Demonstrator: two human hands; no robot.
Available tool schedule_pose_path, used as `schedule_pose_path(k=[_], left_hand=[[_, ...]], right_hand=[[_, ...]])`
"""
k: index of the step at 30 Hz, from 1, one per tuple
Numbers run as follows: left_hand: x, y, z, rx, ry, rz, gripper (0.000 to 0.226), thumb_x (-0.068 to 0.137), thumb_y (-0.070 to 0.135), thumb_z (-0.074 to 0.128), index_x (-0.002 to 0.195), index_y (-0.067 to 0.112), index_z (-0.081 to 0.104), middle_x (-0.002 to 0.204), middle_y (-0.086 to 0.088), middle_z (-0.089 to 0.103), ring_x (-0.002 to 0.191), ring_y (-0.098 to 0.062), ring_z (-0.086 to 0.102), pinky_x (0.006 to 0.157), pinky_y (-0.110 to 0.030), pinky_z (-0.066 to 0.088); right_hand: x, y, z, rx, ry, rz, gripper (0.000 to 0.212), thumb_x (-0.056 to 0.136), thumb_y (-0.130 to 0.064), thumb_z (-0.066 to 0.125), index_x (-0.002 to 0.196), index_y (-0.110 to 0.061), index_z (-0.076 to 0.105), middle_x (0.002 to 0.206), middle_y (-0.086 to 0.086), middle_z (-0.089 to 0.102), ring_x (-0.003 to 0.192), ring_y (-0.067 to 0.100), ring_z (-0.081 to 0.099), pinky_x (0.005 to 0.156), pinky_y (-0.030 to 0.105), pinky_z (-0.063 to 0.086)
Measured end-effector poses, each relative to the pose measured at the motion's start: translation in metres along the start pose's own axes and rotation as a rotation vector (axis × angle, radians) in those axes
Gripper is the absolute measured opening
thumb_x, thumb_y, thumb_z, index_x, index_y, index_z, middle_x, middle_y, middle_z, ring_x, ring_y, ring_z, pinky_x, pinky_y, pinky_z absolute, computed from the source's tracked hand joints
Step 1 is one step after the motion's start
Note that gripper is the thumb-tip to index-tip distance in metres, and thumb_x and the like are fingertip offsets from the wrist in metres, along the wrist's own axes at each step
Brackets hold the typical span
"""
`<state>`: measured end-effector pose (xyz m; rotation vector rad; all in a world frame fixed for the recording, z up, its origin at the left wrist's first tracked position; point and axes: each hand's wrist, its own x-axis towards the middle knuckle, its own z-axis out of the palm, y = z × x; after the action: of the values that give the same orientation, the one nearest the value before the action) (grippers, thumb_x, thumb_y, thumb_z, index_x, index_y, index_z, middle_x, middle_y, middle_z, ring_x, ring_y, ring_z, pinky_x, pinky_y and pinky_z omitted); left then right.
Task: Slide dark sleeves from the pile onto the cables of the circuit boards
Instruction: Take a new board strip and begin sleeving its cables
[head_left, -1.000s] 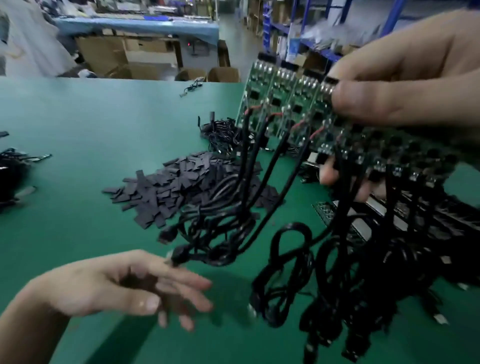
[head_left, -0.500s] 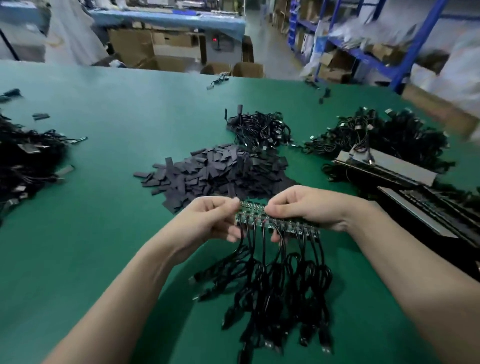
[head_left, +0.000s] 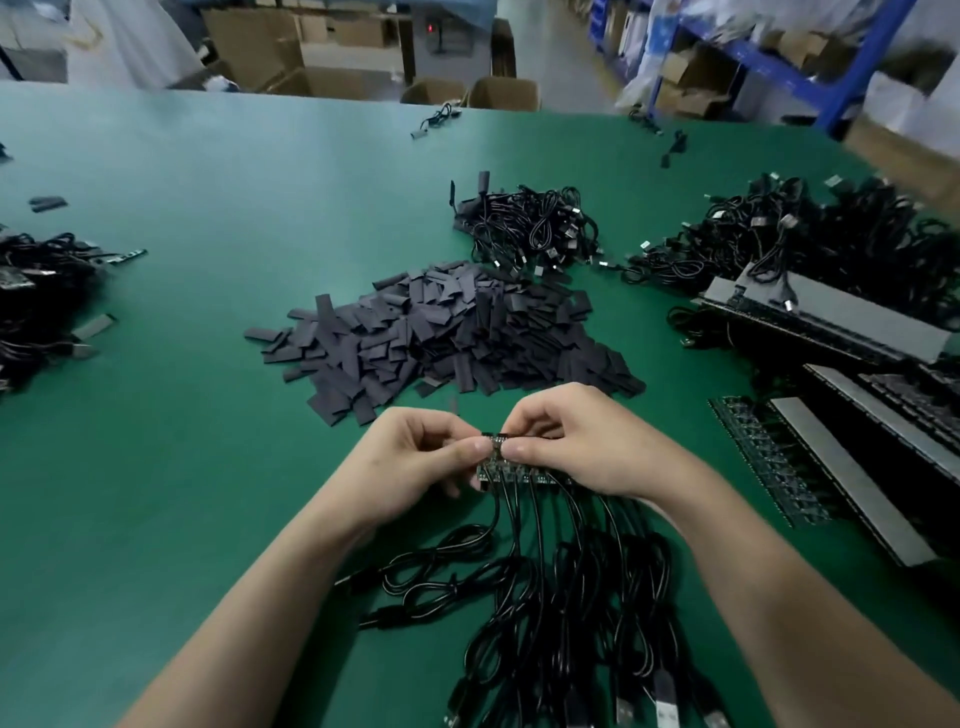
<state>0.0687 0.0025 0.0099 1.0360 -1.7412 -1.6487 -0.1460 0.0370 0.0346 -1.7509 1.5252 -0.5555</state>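
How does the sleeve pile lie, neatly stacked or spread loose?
Spread loose: the sleeve pile is a jumbled heap, pieces lying flat at all angles on the green table, with strays at its left edge.

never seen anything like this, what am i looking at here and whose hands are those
There is no machine here: a person works bare-handed, and the one picture comes from a wide-angle camera on their head, looking forward and down. The left hand and right hand pinch a strip of small circuit boards between them, and its black cables trail toward the camera over the green table. Behind the hands lies a pile of dark sleeves, meant to be slid onto those cables. Further back and at both sides lie more cable bundles; more board strips lie on the right.
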Motion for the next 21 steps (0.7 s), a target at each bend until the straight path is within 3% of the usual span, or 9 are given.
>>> schedule_pose_path(k=[6, 9, 14, 18, 21], left_hand=[[0.001, 0.004, -0.001, -0.119, -0.040, -0.023, 0.014, 0.084, 0.023, 0.071, 0.077, 0.013, 0.078, 0.068, -0.010, 0.071, 0.059, -0.012, 0.064, 0.059, -0.019, 0.054], [0.000, 0.006, -0.005, -0.194, -0.036, -0.050, 0.012, 0.083, 0.018, 0.071, 0.078, 0.010, 0.079, 0.071, -0.013, 0.070, 0.059, -0.013, 0.065, 0.059, -0.020, 0.055], [-0.003, 0.010, -0.011, -0.207, 0.001, -0.031, 0.014, 0.082, 0.029, 0.073, 0.083, 0.017, 0.082, 0.074, -0.007, 0.073, 0.065, -0.012, 0.066, 0.063, -0.020, 0.054], [-0.009, 0.015, -0.013, -0.175, 0.159, 0.123, 0.010, 0.082, 0.031, 0.077, 0.080, 0.022, 0.082, 0.064, 0.005, 0.064, 0.061, -0.005, 0.053, 0.058, -0.016, 0.043], [-0.013, 0.029, -0.004, -0.130, 0.165, 0.251, 0.011, 0.085, 0.029, 0.077, 0.078, 0.021, 0.079, 0.065, 0.000, 0.066, 0.061, -0.007, 0.055, 0.057, -0.017, 0.043]], right_hand=[[0.004, 0.008, 0.002, 0.145, -0.039, -0.061, 0.008, 0.093, -0.017, 0.076, 0.088, -0.024, 0.076, 0.087, -0.004, 0.077, 0.082, 0.009, 0.072, 0.078, 0.025, 0.056], [0.006, 0.006, -0.001, 0.219, -0.093, -0.075, 0.008, 0.093, -0.019, 0.076, 0.088, -0.025, 0.076, 0.087, -0.006, 0.077, 0.080, 0.003, 0.069, 0.076, 0.018, 0.052], [0.005, 0.006, -0.004, 0.100, -0.106, -0.006, 0.003, 0.092, -0.032, 0.077, 0.094, -0.030, 0.078, 0.088, -0.014, 0.077, 0.082, -0.002, 0.070, 0.076, 0.018, 0.052], [-0.007, -0.002, 0.013, -0.044, 0.033, -0.051, 0.030, 0.090, -0.058, 0.064, 0.112, -0.039, 0.074, 0.104, -0.028, 0.071, 0.102, -0.013, 0.061, 0.082, 0.013, 0.044], [-0.020, -0.017, 0.024, 0.139, 0.112, -0.125, 0.043, 0.091, -0.065, 0.057, 0.114, -0.034, 0.074, 0.112, -0.024, 0.071, 0.111, -0.008, 0.061, 0.094, 0.019, 0.049]])
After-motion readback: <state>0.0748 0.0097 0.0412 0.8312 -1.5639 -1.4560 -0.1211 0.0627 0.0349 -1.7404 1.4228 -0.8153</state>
